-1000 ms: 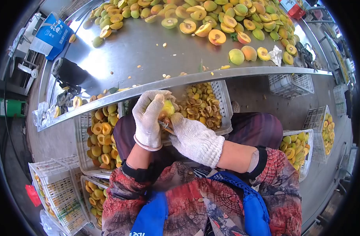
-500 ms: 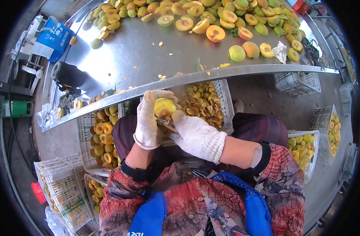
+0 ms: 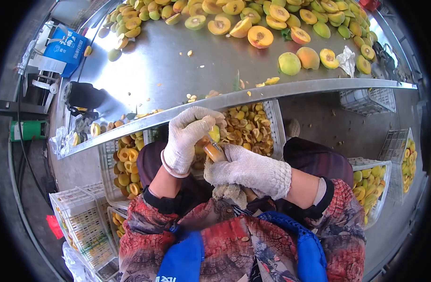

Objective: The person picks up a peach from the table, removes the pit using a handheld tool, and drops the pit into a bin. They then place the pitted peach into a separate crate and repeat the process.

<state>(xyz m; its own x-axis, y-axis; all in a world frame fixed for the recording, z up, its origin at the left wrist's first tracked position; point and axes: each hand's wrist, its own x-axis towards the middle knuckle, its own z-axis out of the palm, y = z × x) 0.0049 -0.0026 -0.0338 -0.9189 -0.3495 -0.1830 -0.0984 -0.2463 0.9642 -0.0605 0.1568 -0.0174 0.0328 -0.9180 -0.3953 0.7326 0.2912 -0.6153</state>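
My left hand (image 3: 185, 141), in a white knit glove, is curled with its fingers bent round a peach half (image 3: 215, 134), of which only a yellow-green bit shows by the fingertips. In my right hand (image 3: 255, 171), also gloved, is a small tool with a wooden handle (image 3: 213, 151) and a metal part along it. Its front end points up at the left palm. The right glove's fingertips look brown and wet. Just beyond both hands, a white crate (image 3: 274, 123) under the table edge holds cut peach pieces (image 3: 246, 124).
A metal table (image 3: 163, 56) carries a heap of halved peaches (image 3: 260, 36) at the back; its raised rim (image 3: 291, 88) runs just beyond my hands. Crates of peaches stand left (image 3: 79, 216) and right (image 3: 385, 197). A black cup-like container (image 3: 81, 95) lies on the table's left.
The peach half, facing up with its pit area visible before, is now mostly hidden by the left fingers. My right hand has drawn back toward me and right, and the tool's wooden handle now shows.
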